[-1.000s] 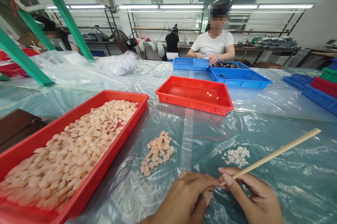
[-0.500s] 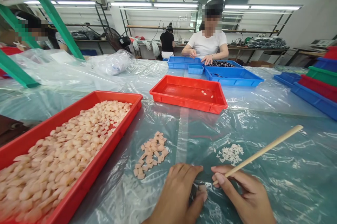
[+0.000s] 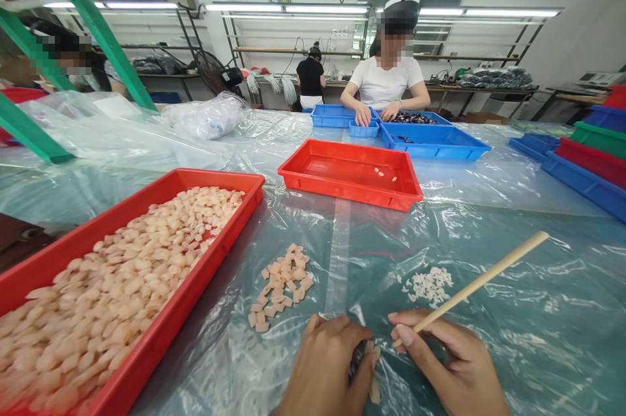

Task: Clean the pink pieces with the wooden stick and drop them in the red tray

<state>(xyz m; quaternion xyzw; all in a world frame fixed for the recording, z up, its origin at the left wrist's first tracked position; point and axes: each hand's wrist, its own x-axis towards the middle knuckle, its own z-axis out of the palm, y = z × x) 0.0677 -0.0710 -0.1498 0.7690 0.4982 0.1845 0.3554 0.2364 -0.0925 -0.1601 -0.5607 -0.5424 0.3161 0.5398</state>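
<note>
As two bare hands work close together low over the table, the left hand [image 3: 325, 364] pinches a small dark piece [image 3: 362, 357] with a pale sliver [image 3: 374, 391] hanging from it. The right hand [image 3: 452, 364] grips a slim wooden stick [image 3: 482, 279] between thumb and fingers, its tip near that piece; the hands do not touch. Just beyond them, a loose heap of pale pink cubes [image 3: 280, 289] and a smaller patch of white flakes [image 3: 429, 286] lie well apart, directly on clear plastic sheeting [image 3: 518, 344]. To the left, a long red tray [image 3: 195, 279] brims with peach-coloured slices [image 3: 122, 279], while a second red tray [image 3: 349, 194] farther along holds only a few pieces [image 3: 385, 174]. Across the table, a co-worker in a white T-shirt [image 3: 386, 82] has both hands [image 3: 362, 115] at blue trays [image 3: 430, 150], one of which holds a dark mass of pieces [image 3: 413, 118]. Behind, another worker in black [image 3: 310, 77] stands at a bench, and stacked coloured trays [image 3: 589, 155] line the right edge.
</note>
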